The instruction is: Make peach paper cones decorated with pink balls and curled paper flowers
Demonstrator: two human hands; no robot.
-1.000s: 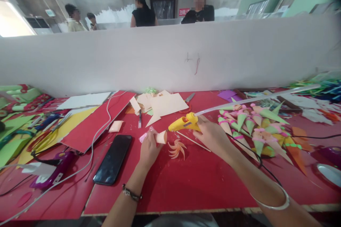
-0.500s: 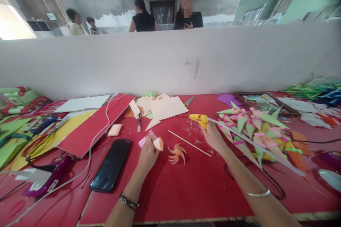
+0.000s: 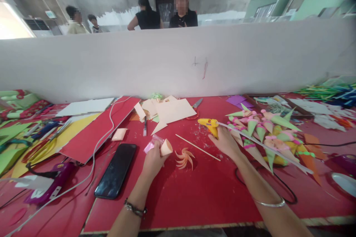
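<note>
My left hand (image 3: pixel 154 158) is closed around a small peach paper roll (image 3: pixel 166 147), its open end facing up and right. Pink translucent wrapping (image 3: pixel 152 143) shows beside the same fingers; whether they grip it too, I cannot tell. In my right hand (image 3: pixel 224 141) is a yellow hot glue gun (image 3: pixel 209 126), nozzle pointing left, with a long clear glue stick (image 3: pixel 267 147) sticking out of its back. Between the hands lies a curled peach paper flower (image 3: pixel 184 159) with several pointed petals. Behind it a thin wooden stick (image 3: pixel 197 147) rests at a slant.
A black phone (image 3: pixel 116 170) lies left of my left hand. Scissors (image 3: pixel 197 104) and peach paper sheets (image 3: pixel 175 111) sit toward the back. Finished paper cones (image 3: pixel 260 129) are heaped at right. A white cable (image 3: pixel 95 152) crosses the left side, near a purple power strip (image 3: pixel 52 181).
My left hand has turned the paper roll slightly, its open end shifting up and right. The glue gun has moved slightly right. Behind the partition, a person has shifted left.
</note>
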